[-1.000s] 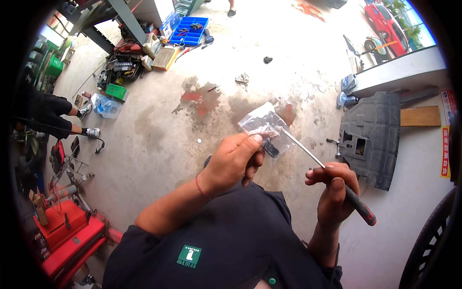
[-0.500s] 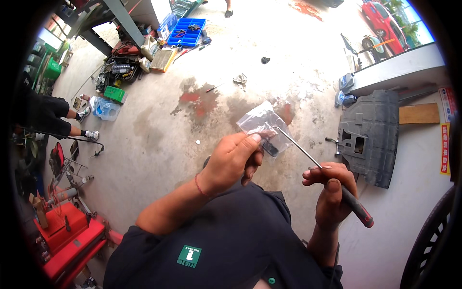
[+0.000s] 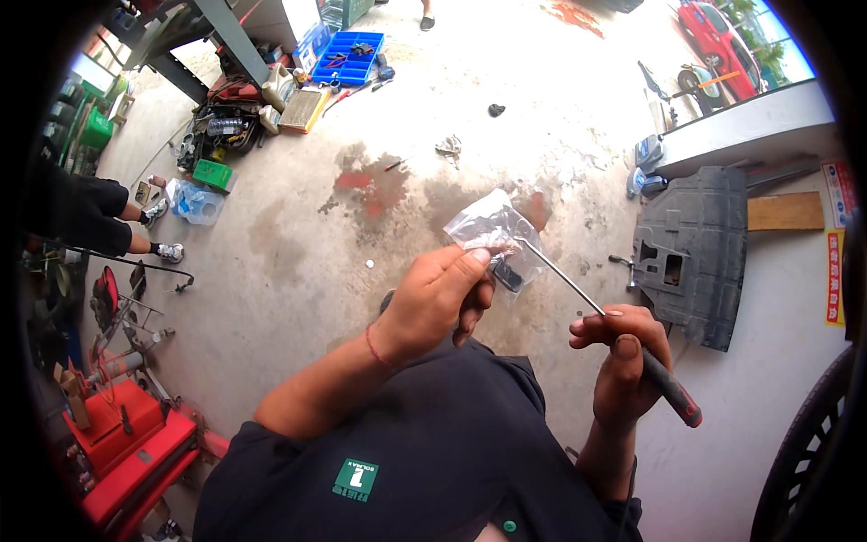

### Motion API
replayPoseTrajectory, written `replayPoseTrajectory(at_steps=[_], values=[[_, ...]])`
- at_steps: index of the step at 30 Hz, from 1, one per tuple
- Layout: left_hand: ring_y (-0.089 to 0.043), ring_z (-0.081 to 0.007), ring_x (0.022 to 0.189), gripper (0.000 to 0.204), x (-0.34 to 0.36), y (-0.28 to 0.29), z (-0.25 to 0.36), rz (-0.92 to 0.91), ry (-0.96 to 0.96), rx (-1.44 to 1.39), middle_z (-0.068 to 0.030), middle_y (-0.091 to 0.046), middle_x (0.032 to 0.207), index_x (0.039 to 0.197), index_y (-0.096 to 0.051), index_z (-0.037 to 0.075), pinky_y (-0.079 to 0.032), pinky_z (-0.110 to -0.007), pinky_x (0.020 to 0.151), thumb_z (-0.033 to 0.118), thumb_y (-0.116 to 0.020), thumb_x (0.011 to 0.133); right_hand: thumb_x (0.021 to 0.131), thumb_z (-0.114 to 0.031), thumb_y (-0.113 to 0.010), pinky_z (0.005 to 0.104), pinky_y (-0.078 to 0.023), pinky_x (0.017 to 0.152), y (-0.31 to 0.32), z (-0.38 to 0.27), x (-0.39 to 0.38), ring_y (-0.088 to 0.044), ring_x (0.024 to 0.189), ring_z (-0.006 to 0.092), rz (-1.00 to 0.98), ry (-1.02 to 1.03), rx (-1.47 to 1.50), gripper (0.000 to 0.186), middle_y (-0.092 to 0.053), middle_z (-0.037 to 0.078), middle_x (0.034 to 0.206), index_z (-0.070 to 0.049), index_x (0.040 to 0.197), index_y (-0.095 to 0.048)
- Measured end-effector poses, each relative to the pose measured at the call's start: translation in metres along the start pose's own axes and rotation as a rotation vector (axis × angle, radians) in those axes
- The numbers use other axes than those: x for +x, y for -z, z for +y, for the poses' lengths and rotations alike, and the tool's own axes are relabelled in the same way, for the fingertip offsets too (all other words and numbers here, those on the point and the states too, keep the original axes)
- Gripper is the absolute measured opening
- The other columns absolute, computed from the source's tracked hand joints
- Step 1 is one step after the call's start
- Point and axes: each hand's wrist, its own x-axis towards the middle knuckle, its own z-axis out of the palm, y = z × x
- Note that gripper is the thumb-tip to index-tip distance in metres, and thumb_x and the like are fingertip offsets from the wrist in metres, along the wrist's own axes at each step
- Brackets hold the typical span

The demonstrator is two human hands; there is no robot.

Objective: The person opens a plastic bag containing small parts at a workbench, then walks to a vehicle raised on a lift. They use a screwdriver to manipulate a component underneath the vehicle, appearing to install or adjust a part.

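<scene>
The left hand (image 3: 433,303) pinches a clear bag (image 3: 492,237) at chest height, above the concrete floor (image 3: 298,262). The right hand (image 3: 623,357) is clenched around a screwdriver (image 3: 664,387), whose thin shaft angles up-left with its tip at the bag. A grey panel (image 3: 691,248) lies on the floor to the right.

Black short-sleeved shirt (image 3: 424,452) — green chest patch (image 3: 356,479) — red wrist cord (image 3: 376,346).

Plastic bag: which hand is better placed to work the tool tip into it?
Right. The right hand grips the screwdriver, whose tip already meets the plastic bag. The left hand is busy pinching the bag, so it likely just steadies it.
</scene>
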Motion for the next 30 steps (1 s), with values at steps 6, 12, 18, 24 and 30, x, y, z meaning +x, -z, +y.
replayPoseTrajectory(at_steps=[6,12,18,24,30], values=[[-0.051,-0.0071,0.053,0.036,-0.0024,0.0001,-0.0003,-0.002,-0.002,-0.017,-0.0016,-0.055,0.077,0.124,-0.058,-0.001,-0.044,-0.023,0.041,0.026,-0.042,0.106,0.099,-0.018,-0.051,0.0310,-0.057,0.067,0.0040,-0.0025,-0.0003,-0.068,0.074,0.0216,-0.037,0.011,-0.005,0.027,-0.066,0.019,0.090,0.006,0.100,-0.062],[-0.051,-0.0084,0.053,0.039,-0.0032,-0.0004,0.0017,-0.004,-0.001,-0.028,-0.0023,-0.055,0.078,0.128,-0.056,-0.001,-0.044,-0.024,0.042,0.027,-0.041,0.105,0.099,-0.017,-0.049,0.0311,-0.057,0.066,0.0048,-0.0041,-0.0026,-0.068,0.074,0.0216,-0.073,0.037,-0.045,0.027,-0.066,0.018,0.090,0.007,0.101,-0.061],[-0.051,-0.0106,0.052,0.043,-0.0022,0.0008,0.0007,-0.008,0.000,-0.008,-0.0038,-0.055,0.078,0.130,-0.055,-0.002,-0.043,-0.025,0.043,0.030,-0.041,0.105,0.099,-0.015,-0.049,0.0308,-0.058,0.065,0.0021,-0.0036,-0.0029,-0.068,0.073,0.0220,-0.030,0.045,0.000,0.025,-0.066,0.019,0.089,0.007,0.101,-0.061],[-0.051,-0.0104,0.051,0.043,-0.0008,0.0009,-0.0004,-0.018,-0.004,0.001,-0.0034,-0.055,0.078,0.129,-0.056,-0.002,-0.043,-0.024,0.043,0.029,-0.040,0.105,0.099,-0.018,-0.049,0.0318,-0.058,0.065,0.0019,-0.0008,-0.0016,-0.068,0.073,0.0233,-0.040,0.003,-0.017,0.028,-0.065,0.020,0.093,0.008,0.102,-0.060],[-0.053,-0.0124,0.055,0.044,0.0017,0.0033,-0.0008,0.013,0.008,-0.039,-0.0043,-0.056,0.078,0.127,-0.058,-0.002,-0.046,-0.027,0.047,0.030,-0.038,0.104,0.098,-0.022,-0.049,0.0349,-0.059,0.063,0.0041,-0.0022,0.0008,-0.069,0.074,0.0254,0.009,0.036,0.017,0.032,-0.064,0.021,0.092,0.008,0.104,-0.058]])
